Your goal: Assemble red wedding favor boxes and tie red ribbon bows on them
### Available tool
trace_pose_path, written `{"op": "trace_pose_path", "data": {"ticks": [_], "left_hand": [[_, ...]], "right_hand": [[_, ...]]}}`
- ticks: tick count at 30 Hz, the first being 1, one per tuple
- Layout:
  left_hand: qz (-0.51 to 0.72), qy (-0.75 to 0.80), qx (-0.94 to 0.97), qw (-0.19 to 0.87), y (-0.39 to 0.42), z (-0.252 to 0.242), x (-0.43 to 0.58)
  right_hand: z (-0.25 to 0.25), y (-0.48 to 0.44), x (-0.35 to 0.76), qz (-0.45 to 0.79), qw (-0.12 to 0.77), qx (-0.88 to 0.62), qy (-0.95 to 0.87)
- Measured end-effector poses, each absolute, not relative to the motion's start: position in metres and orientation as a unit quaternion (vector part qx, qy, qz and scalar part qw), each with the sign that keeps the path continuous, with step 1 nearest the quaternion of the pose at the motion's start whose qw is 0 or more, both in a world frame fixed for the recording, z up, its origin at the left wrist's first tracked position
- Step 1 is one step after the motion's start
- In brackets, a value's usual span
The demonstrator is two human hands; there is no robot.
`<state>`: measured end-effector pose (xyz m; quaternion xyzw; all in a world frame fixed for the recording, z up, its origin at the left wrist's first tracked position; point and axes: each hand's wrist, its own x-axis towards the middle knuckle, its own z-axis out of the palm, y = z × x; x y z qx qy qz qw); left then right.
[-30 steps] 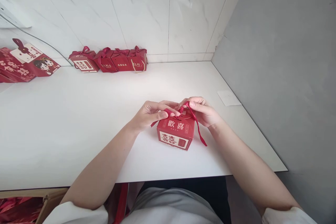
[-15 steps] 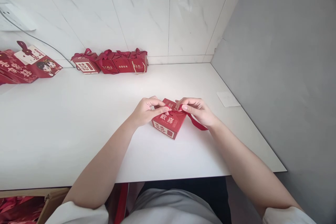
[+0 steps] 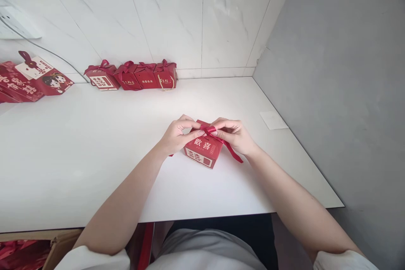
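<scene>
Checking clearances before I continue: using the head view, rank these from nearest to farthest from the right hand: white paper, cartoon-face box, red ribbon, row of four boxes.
1. Red ribbon: pinched in the right hand.
2. White paper: to the hand's right.
3. Row of four boxes: by the wall, ahead and left.
4. Cartoon-face box: farther left.

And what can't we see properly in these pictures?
- Inside the red gift box: head view, hidden by its closed top.
- Whether the red ribbon is knotted: head view, partly covered by fingers of the left hand and right hand.
- The rest of the cardboard box: head view, cut off by the picture's edges.
</scene>
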<state>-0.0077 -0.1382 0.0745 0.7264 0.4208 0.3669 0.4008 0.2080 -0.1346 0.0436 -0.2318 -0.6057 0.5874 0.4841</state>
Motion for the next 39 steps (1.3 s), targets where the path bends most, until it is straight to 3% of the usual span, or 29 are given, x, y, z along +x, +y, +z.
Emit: {"op": "trace_pose_path", "data": {"ticks": [11, 18, 31, 36, 39], "left_hand": [[0.381, 0.401, 0.721, 0.417, -0.136, 0.07, -0.007], [0.377, 0.418, 0.634, 0.53, -0.143, 0.078, -0.003], [0.372, 0.46, 0.701, 0.398, -0.153, 0.079, 0.007], [0.344, 0.453, 0.762, 0.31, -0.155, 0.084, 0.004], [0.323, 0.433, 0.784, 0.307, -0.157, 0.088, 0.003]], "right_hand": [[0.043, -0.134, 0.207, 0.633, 0.495, -0.225, -0.551], [0.044, -0.136, 0.205, 0.624, 0.499, -0.239, -0.552], [0.053, -0.141, 0.207, 0.556, 0.467, -0.297, -0.62], [0.055, -0.143, 0.208, 0.484, 0.46, -0.32, -0.672], [0.056, -0.144, 0.209, 0.45, 0.461, -0.328, -0.691]]}}
